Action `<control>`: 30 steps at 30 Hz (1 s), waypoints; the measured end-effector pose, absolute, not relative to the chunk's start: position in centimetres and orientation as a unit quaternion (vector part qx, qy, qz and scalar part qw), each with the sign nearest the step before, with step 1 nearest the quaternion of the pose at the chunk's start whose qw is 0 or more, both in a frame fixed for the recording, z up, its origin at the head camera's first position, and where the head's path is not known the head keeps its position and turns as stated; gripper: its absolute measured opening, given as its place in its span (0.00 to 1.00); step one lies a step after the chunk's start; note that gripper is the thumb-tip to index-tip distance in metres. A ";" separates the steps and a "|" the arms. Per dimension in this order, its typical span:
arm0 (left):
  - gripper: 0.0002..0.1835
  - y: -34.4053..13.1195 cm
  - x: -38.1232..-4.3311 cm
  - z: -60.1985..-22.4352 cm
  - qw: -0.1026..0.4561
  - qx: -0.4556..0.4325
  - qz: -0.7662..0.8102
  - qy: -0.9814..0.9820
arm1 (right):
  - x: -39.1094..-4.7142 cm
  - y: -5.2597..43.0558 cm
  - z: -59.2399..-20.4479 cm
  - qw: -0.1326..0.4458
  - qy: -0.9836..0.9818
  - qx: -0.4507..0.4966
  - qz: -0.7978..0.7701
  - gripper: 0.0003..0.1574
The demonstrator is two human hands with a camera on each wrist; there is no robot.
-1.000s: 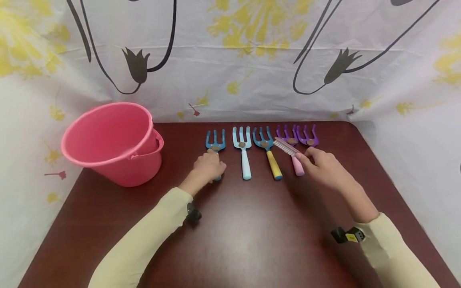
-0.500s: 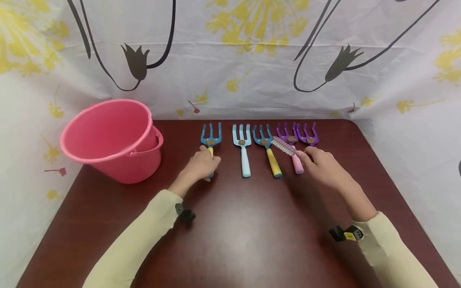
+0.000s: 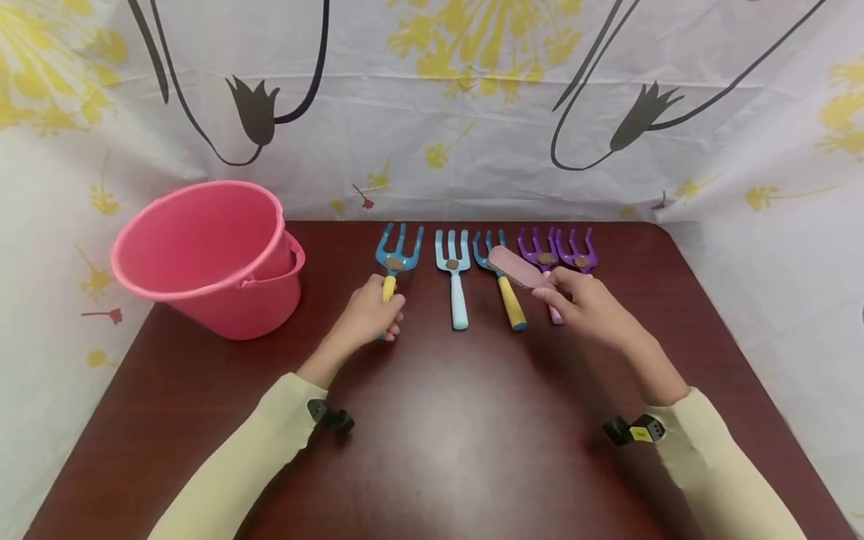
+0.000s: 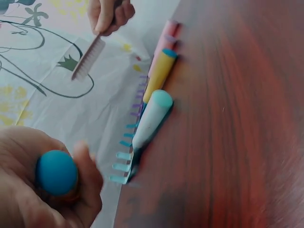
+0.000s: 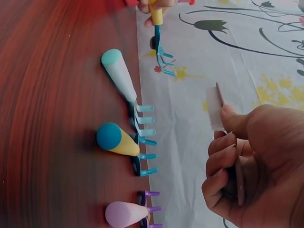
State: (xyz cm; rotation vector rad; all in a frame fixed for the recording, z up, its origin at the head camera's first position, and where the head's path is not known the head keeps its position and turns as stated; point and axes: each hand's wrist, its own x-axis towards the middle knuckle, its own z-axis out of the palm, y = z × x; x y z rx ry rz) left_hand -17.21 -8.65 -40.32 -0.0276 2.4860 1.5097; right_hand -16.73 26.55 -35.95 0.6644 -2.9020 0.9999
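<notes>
My left hand (image 3: 367, 313) grips the yellow handle of a hand fork (image 3: 389, 288) with blue tines and a brown patch on its head. In the right wrist view this fork (image 5: 157, 19) is up off the table. My right hand (image 3: 597, 309) holds a pink brush (image 3: 518, 266) by its handle, its back turned up and its pale bristles underneath. In the head view the brush overlaps another blue hand fork with a yellow handle (image 3: 511, 301). Between the hands lies a light blue hand fork (image 3: 459, 300). Two purple hand forks (image 3: 589, 262) lie at the right, partly hidden by my right hand.
A pink bucket (image 3: 259, 306) with its handle hanging down stands at the back left of the dark red-brown table (image 3: 432, 420). A white cloth (image 3: 378, 150) printed with flowers hangs behind the table and along both sides. Brown patches mark the heads of the lying forks.
My left hand has drawn the fork leftward away from the row and raised it. My right hand has turned the brush so its back faces up, and moved it slightly left.
</notes>
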 end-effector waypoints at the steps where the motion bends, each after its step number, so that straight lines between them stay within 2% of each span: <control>1: 0.24 -8.6 -17.0 -40.3 0.112 -0.009 0.526 0.843 | -16.8 26.4 -36.0 0.000 -0.922 0.217 0.320 0.14; 6: 0.20 -8.3 -16.3 -40.2 0.094 -0.008 0.561 0.823 | -17.1 25.5 -36.1 -0.002 -0.920 0.236 0.314 0.14; 11: 0.16 -8.4 -16.0 -40.2 0.106 -0.010 0.592 0.799 | -17.2 24.8 -36.0 -0.017 -0.918 0.245 0.313 0.11; 22: 0.14 -9.1 -16.0 -40.4 0.137 -0.021 0.641 0.755 | -18.1 22.7 -35.4 -0.011 -0.916 0.270 0.297 0.17; 30: 0.15 -9.6 -16.1 -40.3 0.134 -0.041 0.656 0.742 | -20.8 18.0 -35.2 0.002 -0.897 0.334 0.290 0.17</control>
